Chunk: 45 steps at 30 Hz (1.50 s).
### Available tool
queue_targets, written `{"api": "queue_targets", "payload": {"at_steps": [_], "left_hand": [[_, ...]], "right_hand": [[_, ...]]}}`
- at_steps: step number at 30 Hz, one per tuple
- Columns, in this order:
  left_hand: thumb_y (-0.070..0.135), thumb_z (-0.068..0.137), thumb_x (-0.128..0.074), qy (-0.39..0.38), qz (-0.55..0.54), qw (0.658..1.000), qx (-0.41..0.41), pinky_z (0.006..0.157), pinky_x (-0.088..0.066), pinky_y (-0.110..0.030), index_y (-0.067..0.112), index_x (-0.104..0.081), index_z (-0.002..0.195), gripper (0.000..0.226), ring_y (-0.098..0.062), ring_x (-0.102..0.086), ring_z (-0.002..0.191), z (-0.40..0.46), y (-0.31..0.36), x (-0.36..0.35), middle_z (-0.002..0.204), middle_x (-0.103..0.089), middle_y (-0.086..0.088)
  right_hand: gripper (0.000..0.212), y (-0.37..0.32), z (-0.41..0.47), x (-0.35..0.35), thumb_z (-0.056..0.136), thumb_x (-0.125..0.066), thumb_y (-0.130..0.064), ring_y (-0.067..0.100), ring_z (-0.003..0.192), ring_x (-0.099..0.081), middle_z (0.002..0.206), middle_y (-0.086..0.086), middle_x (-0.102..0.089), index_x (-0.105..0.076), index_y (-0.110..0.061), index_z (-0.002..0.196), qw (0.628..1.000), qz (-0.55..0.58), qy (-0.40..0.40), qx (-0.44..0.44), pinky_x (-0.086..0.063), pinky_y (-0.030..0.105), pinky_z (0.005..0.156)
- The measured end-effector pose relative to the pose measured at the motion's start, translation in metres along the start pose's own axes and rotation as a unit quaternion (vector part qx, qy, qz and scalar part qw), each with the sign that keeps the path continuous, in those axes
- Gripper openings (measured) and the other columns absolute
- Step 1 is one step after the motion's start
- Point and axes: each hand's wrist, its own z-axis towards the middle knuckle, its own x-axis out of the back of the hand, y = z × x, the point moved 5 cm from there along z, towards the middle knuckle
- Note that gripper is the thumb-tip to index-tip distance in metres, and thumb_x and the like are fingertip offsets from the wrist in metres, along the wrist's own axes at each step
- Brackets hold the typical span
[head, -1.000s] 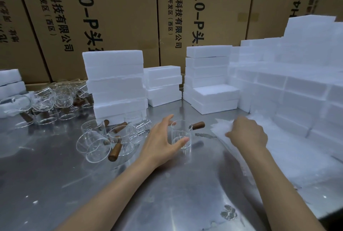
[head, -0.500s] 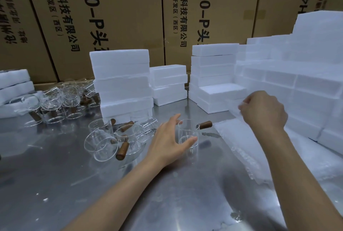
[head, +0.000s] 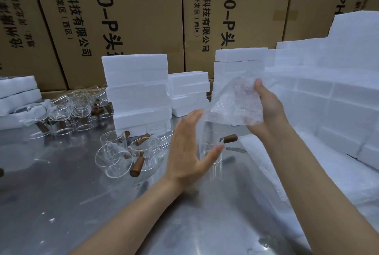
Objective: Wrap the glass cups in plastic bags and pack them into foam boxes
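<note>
A clear glass cup with a brown wooden handle stands upright on the steel table. My left hand hovers just in front of it with straight, spread fingers, thumb beside the cup's right wall. My right hand holds a crumpled clear plastic bag in the air above and right of the cup. A flat pile of more bags lies on the table to the right. White foam boxes are stacked behind.
Several loose glass cups lie and stand left of my hand, more crowd the far left. Further foam stacks and a large foam wall fill the back and right. Cardboard cartons stand behind.
My right hand has lifted a plastic bag off the pile and brought it up toward the middle. My left hand stayed by the upright cup, its fingers opening slightly.
</note>
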Motion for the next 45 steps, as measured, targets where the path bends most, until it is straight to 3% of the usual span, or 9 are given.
{"api": "queue_targets", "payload": {"at_steps": [5,12,18,22,28,31,35,40,45], "left_hand": [[0.028,0.095,-0.044,0.045,0.028,0.999,0.006,0.105,-0.036,-0.035,0.008,-0.057,0.120,0.035,-0.013,-0.048,0.119,0.006,-0.007,0.006,0.122,-0.056,0.000],[0.013,0.084,-0.071,0.088,0.122,0.988,0.022,0.082,-0.043,-0.026,0.011,-0.064,0.080,0.009,-0.016,-0.058,0.073,0.019,-0.018,0.025,0.077,-0.064,0.001],[0.020,0.084,-0.070,0.246,-0.035,0.944,0.217,0.059,-0.041,-0.018,0.022,-0.061,0.082,0.009,0.001,-0.049,0.056,0.044,-0.034,0.064,0.066,-0.055,0.013],[0.021,0.087,-0.067,0.309,-0.048,0.936,0.160,0.059,-0.042,-0.017,0.022,-0.061,0.095,0.009,0.000,-0.046,0.059,0.063,-0.020,0.090,0.070,-0.052,0.013],[0.018,0.088,-0.066,0.111,0.145,0.983,0.030,0.061,-0.041,-0.024,0.018,-0.072,0.098,0.011,-0.009,-0.046,0.063,0.061,-0.004,0.068,0.076,-0.054,0.002],[0.028,0.091,-0.062,-0.084,0.236,0.962,0.106,0.065,-0.033,-0.025,0.027,-0.070,0.105,0.016,-0.011,-0.052,0.079,0.046,-0.024,0.036,0.084,-0.050,0.010],[0.035,0.090,-0.063,-0.243,0.270,0.916,0.173,0.073,-0.035,-0.025,0.028,-0.062,0.121,0.032,-0.013,-0.055,0.100,0.030,-0.047,0.017,0.104,-0.058,0.008],[0.030,0.093,-0.060,-0.295,0.269,0.898,0.188,0.079,-0.040,-0.029,0.017,-0.063,0.121,0.030,-0.018,-0.055,0.104,0.027,-0.057,0.014,0.106,-0.060,0.004],[0.038,0.098,-0.050,-0.322,0.204,0.899,0.217,0.068,-0.035,-0.032,0.017,-0.051,0.072,0.033,-0.022,-0.048,0.078,0.030,-0.056,0.015,0.081,-0.053,-0.011]], "right_hand": [[0.052,0.041,0.011,0.016,0.100,-0.035,-0.043,0.034,0.113,-0.058,0.125,0.017,-0.060,-0.054,-0.003,0.128,0.996,-0.027,0.035,-0.083,-0.045,0.047,0.096],[0.060,0.043,0.013,0.029,0.095,-0.023,-0.060,0.009,0.085,-0.068,0.092,0.000,-0.072,-0.055,-0.015,0.120,0.976,-0.208,0.050,0.037,-0.048,0.029,0.083],[0.052,0.045,0.013,0.031,0.100,-0.020,-0.044,0.007,0.079,-0.056,0.091,-0.004,-0.067,-0.064,-0.019,0.090,0.816,-0.553,0.083,0.147,-0.039,0.026,0.064],[0.041,0.057,0.013,0.035,0.097,-0.030,-0.039,0.027,0.080,-0.061,0.082,0.005,-0.065,-0.056,-0.015,0.075,0.691,-0.708,0.070,0.132,-0.046,0.034,0.071],[0.043,0.065,0.018,0.046,0.098,-0.028,-0.044,0.027,0.078,-0.048,0.079,0.004,-0.051,-0.042,-0.015,0.068,0.594,-0.800,0.071,0.041,-0.035,0.030,0.067],[0.045,0.071,0.020,0.050,0.098,-0.028,-0.046,0.026,0.081,-0.049,0.084,0.005,-0.052,-0.046,-0.012,0.074,0.618,-0.785,0.049,-0.016,-0.036,0.030,0.069],[0.037,0.068,0.021,0.045,0.092,-0.045,-0.031,0.020,0.062,-0.048,0.064,-0.002,-0.056,-0.048,-0.014,0.059,0.727,-0.686,0.027,-0.005,-0.036,0.027,0.058],[0.035,0.045,0.014,0.042,0.079,-0.061,-0.034,0.010,0.050,-0.048,0.053,-0.012,-0.063,-0.050,-0.015,0.052,0.838,-0.526,0.099,0.106,-0.042,0.028,0.056],[0.037,0.036,0.011,0.037,0.086,-0.057,-0.035,0.009,0.049,-0.042,0.054,-0.008,-0.061,-0.049,-0.016,0.055,0.885,-0.424,0.114,0.155,-0.038,0.025,0.053]]}}
